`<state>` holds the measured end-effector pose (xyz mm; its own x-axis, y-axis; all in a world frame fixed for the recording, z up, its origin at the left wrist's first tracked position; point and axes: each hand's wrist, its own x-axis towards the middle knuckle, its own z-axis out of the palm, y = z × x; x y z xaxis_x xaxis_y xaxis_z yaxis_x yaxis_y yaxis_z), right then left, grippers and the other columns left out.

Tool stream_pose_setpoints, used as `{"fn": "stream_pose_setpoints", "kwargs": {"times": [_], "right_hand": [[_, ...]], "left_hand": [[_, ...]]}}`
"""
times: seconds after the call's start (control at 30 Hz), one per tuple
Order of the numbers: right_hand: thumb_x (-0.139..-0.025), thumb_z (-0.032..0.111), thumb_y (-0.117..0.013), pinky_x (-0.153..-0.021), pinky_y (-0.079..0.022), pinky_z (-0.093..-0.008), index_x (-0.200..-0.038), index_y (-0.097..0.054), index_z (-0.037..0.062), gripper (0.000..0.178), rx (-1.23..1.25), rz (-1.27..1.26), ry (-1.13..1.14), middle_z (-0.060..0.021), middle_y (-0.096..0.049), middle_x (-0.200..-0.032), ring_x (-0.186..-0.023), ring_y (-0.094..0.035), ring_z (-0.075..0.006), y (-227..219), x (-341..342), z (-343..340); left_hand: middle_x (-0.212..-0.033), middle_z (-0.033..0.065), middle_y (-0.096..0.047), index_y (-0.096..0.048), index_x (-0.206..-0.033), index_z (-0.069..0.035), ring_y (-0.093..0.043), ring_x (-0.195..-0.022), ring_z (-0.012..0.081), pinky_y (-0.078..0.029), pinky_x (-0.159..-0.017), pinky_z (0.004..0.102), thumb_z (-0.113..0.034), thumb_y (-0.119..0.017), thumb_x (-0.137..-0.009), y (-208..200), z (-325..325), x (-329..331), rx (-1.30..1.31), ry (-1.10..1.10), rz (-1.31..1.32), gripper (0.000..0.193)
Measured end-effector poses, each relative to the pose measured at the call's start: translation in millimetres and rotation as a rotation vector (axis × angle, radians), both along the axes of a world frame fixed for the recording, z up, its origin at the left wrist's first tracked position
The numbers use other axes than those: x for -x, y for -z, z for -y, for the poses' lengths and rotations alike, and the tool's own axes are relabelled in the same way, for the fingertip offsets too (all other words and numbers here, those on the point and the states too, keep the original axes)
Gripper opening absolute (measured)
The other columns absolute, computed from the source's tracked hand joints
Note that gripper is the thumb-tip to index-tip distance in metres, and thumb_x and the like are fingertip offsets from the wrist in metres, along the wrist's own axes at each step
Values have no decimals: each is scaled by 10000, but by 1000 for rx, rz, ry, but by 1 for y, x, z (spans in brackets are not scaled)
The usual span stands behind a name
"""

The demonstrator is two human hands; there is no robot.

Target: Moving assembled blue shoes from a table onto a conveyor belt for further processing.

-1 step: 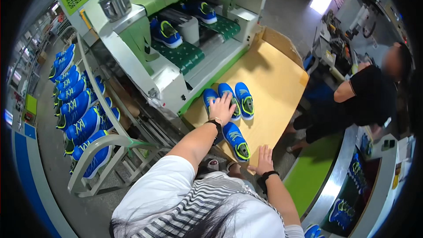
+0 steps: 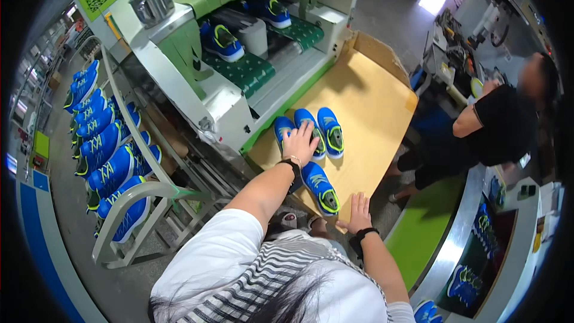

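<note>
Several blue sneakers with yellow-green trim lie on a tan board. My left hand rests over two of them, the leftmost sneaker and the middle sneaker, its fingers spread and not wrapped round either. Beside these, untouched, is the right sneaker. Nearer me, just below my left hand, another sneaker lies at a slant. My right hand is flat on the near edge of the tan board, fingers stretched out, with no shoe in it.
Beyond the board stands a machine with a green belt carrying sneakers, and a metal pot on top. A rack rail with hanging sneakers is at left. At right, a person in black works near a green-topped conveyor.
The whole view has shifted very slightly. My hands and the sneakers keep nearly the same places. The person at right has moved a little, and a yellow-green item now shows by their hand.
</note>
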<state>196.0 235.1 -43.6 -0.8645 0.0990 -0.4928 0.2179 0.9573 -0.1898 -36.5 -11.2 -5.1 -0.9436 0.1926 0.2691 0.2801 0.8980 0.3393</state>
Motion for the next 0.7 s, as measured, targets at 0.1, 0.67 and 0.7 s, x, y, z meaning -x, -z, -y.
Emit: {"fn": "stream_pose_setpoints", "kwargs": {"times": [0.1,0.67,0.7], "right_hand": [[-673,553,-882,-1152,-313,-649,-1647,-18,187,1352,1,42,16,-126,66,-1717,-1572,41,-388,-4,2,0],[-664,593,-872,-1231,-226,-533,-1638,28,120,1408,23,116,-1,-217,113,-1690,-1547,110,-458,-11,7,-1],[-666,590,-870,-1236,-210,-534,-1636,28,114,1405,22,105,-7,-217,111,-1691,-1547,99,-460,-13,7,1]], "left_hand": [[-1513,68,-522,-477,-1497,-148,-586,-1184,254,-331,-1049,494,-448,-518,-996,3,0,4,4,-2,11,586],[-1497,81,-538,-500,-1472,-135,-585,-1187,249,-330,-1078,496,-421,-560,-979,-3,-3,-1,-35,-3,10,573],[-1497,82,-538,-501,-1470,-133,-585,-1186,250,-330,-1078,497,-419,-561,-979,-3,-3,-1,-35,-3,7,572]]}}
